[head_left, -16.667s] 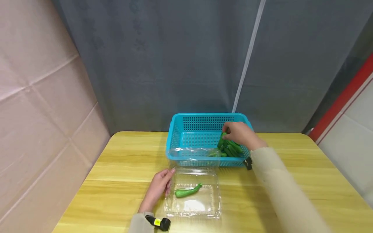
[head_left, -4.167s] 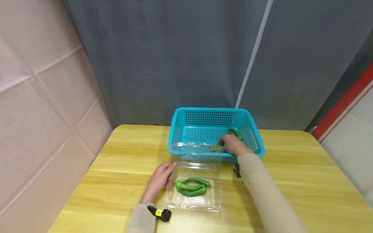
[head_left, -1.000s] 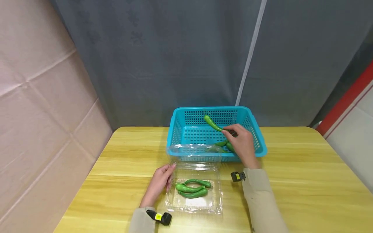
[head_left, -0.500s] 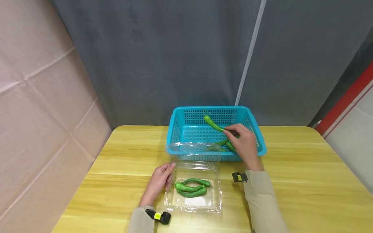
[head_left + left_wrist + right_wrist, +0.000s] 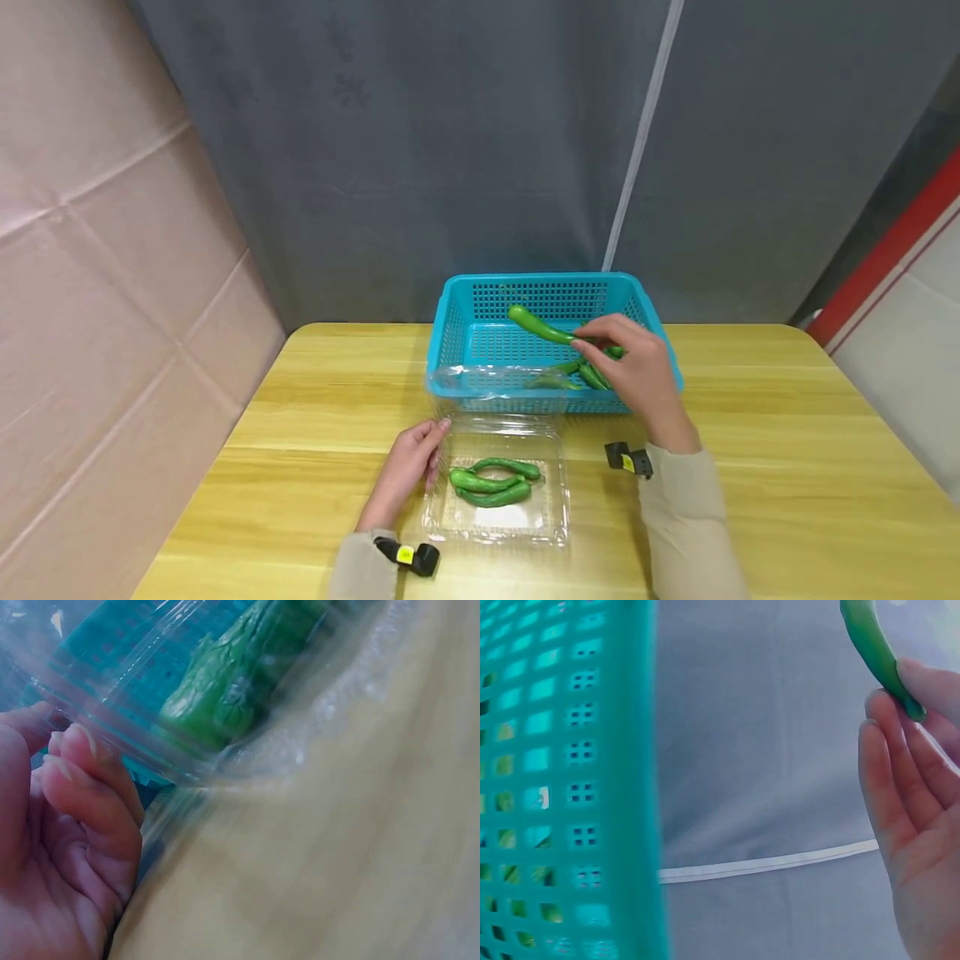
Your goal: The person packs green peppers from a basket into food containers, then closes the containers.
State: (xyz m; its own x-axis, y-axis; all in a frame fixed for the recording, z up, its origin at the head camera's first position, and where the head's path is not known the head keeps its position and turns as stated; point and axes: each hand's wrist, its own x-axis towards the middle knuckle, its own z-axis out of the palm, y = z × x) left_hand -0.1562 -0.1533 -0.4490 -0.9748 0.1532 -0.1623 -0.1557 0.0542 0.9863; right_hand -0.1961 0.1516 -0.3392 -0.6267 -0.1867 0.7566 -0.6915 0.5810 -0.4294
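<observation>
- 12 o'clock = away from wearer, head view.
- Right hand (image 5: 633, 362): forearm in from 5 o'clock; thumb and fingertips close together, pinching the thin end of a slender, curved, glossy green vegetable (image 5: 536, 325). Thick end points to 10 o'clock.
- Held vegetable is in the air over the blue-green perforated plastic basket (image 5: 525, 278); right wrist view shows it apart from the wall.
- Left hand (image 5: 408, 462): forearm in from 7 o'clock, thumb toward 1; thumb and curled fingers pinch the 10 o'clock edge of the clear hinged plastic container (image 5: 551, 521).
- Container holds three more green vegetables (image 5: 480, 481) side by side. Its clear lid (image 5: 487, 408) is folded back at 12, overlapping the basket's near rim; can't tell if they touch.
- Remaining green vegetables (image 5: 591, 375) lie in the basket's 4 o'clock corner, partly behind the right hand.
- Room: basket floor shows toward 9 and 12; wood-grain yellow table (image 5: 787, 433) runs wide to 3 and 9.
- Grey curtain (image 5: 420, 150) with white strip (image 5: 641, 150) behind at 12; pale pink wall (image 5: 112, 275) at 10; red band (image 5: 892, 250) on white wall (image 5: 922, 375) at 2.
</observation>
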